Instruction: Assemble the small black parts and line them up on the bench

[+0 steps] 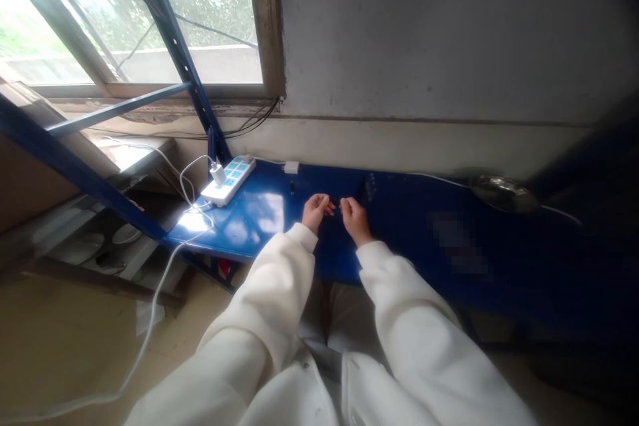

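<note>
Both my arms in white sleeves reach onto a blue table (409, 239). My left hand (315, 210) rests on the table with its fingers curled and pinched together. My right hand (353, 216) lies close beside it, fingers also curled in a pinch. The two sets of fingertips almost meet. Whatever sits between the fingers is too small to make out. A small dark object (370, 188) lies on the table just beyond my right hand.
A white power strip (228, 180) with a white charger (217, 173) plugged in lies at the table's back left, its cable trailing to the floor. A metal bowl (503, 192) sits at the back right. Blue shelf struts (170, 33) and a window stand left.
</note>
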Available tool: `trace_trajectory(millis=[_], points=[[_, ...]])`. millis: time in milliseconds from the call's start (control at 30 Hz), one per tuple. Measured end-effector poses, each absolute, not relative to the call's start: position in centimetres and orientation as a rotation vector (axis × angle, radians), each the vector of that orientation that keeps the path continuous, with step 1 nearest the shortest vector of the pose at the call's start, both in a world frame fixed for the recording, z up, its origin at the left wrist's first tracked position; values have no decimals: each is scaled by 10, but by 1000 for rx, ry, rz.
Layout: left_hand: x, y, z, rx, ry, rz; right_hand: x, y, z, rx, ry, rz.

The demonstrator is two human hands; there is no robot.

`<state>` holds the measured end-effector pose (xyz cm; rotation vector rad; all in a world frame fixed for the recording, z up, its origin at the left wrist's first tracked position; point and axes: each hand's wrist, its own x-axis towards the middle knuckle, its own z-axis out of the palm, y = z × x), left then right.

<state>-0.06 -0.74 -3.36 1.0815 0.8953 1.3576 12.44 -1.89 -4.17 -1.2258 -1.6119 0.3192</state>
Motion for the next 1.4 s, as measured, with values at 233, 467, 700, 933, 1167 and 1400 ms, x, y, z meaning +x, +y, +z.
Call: trace_trajectory(millis=[233,467,700,933,1167,1400], points=[[2,-7,-35,1067,933,1402,123,-20,-40,-1207,-1636,331],[2,-11,-32,1073,1042,1434,121,-21,-40,-1198,-1633,344],[3,-12,-29,1020,1122,1442,120,-21,-41,-1210,-1625,345],[2,-8,-31,944,1146,1450,118,-24,-38,-1177,-1636,420],[-1,-9,-30,1013,1089,1465,120,-23,-40,-1175,-1581,490],[-1,-10,-29,1081,959,1403,123,-18,-43,-1216,-1525,425]])
